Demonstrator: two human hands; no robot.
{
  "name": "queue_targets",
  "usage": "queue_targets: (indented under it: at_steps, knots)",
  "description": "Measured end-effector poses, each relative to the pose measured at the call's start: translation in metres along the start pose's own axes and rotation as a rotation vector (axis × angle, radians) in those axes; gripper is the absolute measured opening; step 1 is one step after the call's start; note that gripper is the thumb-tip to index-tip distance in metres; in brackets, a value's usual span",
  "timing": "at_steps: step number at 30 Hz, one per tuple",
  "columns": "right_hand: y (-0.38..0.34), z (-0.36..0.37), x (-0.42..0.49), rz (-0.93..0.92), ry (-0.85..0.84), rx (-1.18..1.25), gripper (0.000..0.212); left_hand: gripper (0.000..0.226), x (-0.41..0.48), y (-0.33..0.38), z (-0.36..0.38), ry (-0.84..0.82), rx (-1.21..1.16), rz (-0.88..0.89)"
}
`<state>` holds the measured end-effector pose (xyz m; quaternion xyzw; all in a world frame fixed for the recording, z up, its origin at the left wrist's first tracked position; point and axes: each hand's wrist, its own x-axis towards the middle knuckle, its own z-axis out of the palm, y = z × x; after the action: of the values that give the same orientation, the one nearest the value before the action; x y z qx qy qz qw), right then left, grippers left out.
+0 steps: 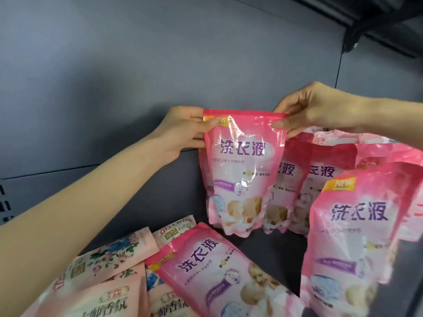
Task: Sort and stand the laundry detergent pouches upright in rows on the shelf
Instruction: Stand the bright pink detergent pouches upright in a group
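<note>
I hold a pink detergent pouch (240, 170) upright at the back of the shelf. My left hand (185, 131) pinches its top left corner and my right hand (313, 108) pinches its top right corner. Its base touches the shelf floor. To its right stand more pink pouches (318, 179) in a row, partly hidden behind it. Another pink pouch (350, 229) stands upright nearer to me on the right. One pink pouch (206, 266) lies flat in front.
Several pale floral pouches (109, 255) lie flat at the lower left, one partly under the flat pink pouch. The grey back panel (137, 76) rises behind everything. A strip of bare dark shelf floor (274, 252) shows between the standing rows.
</note>
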<state>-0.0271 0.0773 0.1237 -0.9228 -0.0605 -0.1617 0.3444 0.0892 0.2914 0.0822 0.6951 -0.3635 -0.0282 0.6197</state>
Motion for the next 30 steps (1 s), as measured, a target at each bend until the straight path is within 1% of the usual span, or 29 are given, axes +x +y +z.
queue_targets:
  at_steps: [2,6,9,13,15,18,22,24,27,30]
  knots:
    - [0.01,0.001,-0.002,0.055,-0.013,-0.051,0.02,0.016,0.001,-0.009,0.008,-0.034,0.019,-0.036]
    - [0.028,0.015,0.001,0.145,-0.091,-0.14,0.014,0.009,-0.001,-0.037,0.02,-0.069,0.027,-0.106]
    - [0.03,0.019,0.006,0.149,-0.117,-0.165,0.009,0.019,-0.001,-0.046,0.019,-0.061,0.022,-0.138]
    - [0.023,0.019,0.011,0.153,-0.122,-0.204,0.014,0.029,-0.007,-0.045,0.01,-0.114,0.011,-0.162]
    - [0.019,0.019,0.012,0.134,-0.099,-0.255,0.016,0.032,-0.013,-0.045,0.007,-0.14,0.002,-0.164]
    - [0.007,0.02,0.01,0.067,-0.068,-0.339,0.014,0.033,-0.024,-0.046,0.0,-0.19,-0.005,-0.167]
    - [-0.016,0.023,0.003,-0.027,0.035,-0.396,0.015,0.03,-0.04,-0.049,-0.011,-0.212,0.015,-0.193]
    - [-0.028,0.027,-0.001,-0.077,0.076,-0.372,0.016,0.037,-0.048,-0.053,-0.019,-0.202,0.062,-0.24]
    - [-0.047,0.039,-0.008,-0.114,0.049,-0.332,0.018,0.042,-0.064,-0.06,-0.031,-0.196,0.175,-0.313]
    - [-0.06,0.059,-0.022,-0.14,-0.117,-0.29,0.025,0.037,-0.081,-0.068,-0.041,-0.213,0.411,-0.283]
